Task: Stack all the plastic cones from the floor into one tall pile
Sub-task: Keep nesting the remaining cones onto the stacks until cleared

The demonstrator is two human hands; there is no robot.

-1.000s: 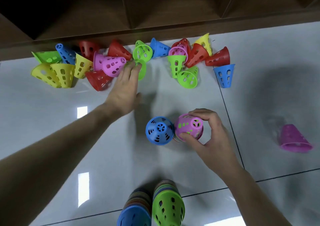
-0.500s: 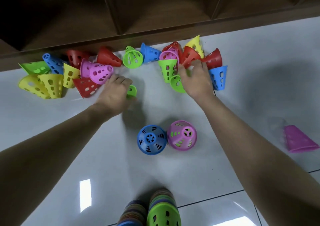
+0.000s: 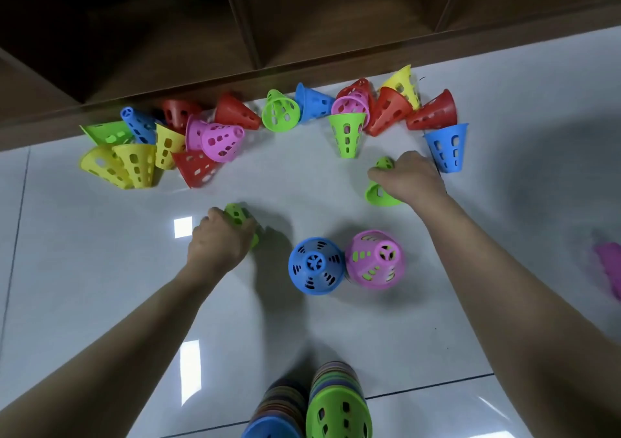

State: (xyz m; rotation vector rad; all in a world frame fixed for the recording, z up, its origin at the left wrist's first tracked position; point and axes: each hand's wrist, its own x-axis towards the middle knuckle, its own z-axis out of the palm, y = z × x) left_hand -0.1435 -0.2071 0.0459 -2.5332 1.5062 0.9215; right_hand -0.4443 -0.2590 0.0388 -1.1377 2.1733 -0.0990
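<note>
- The left hand (image 3: 218, 239) gripped a green cone (image 3: 239, 217), fingers curled round it from above; the cone's narrow end poked out past the knuckles, its wide rim showing at the hand's right edge, low over the floor (image 3: 100, 286).
- The right hand (image 3: 408, 175) gripped a second green cone (image 3: 378, 195) — the fingers wrapped over its body, the open rim facing down and left below the fingertips, the narrow tip peeking out above the hand.
- Between the two forearms stood a blue-topped pile (image 3: 316, 265) and a pink-topped pile (image 3: 375, 259), touching side by side, narrow ends up; green showed through the holes of the pink one.
- At the bottom edge rose two taller stacks, one capped in blue (image 3: 272, 427) and one capped in green (image 3: 338, 414), many coloured rims layered beneath.
- Loose cones lay scattered along the far side of the floor, against the cabinet base: a yellow, green, blue, red and pink cluster (image 3: 161, 148) at left, another cluster (image 3: 373, 108) at right, with a green cone standing on its narrow end (image 3: 346, 133) and a blue cone likewise (image 3: 447, 147) just beyond the right hand.
- A pink cone (image 3: 610, 266) lay apart at the right edge, blurred.
- The floor was glossy pale tile with dark grout lines and bright reflections; dark wooden shelving (image 3: 302, 17) — open compartments — ran across the top.
</note>
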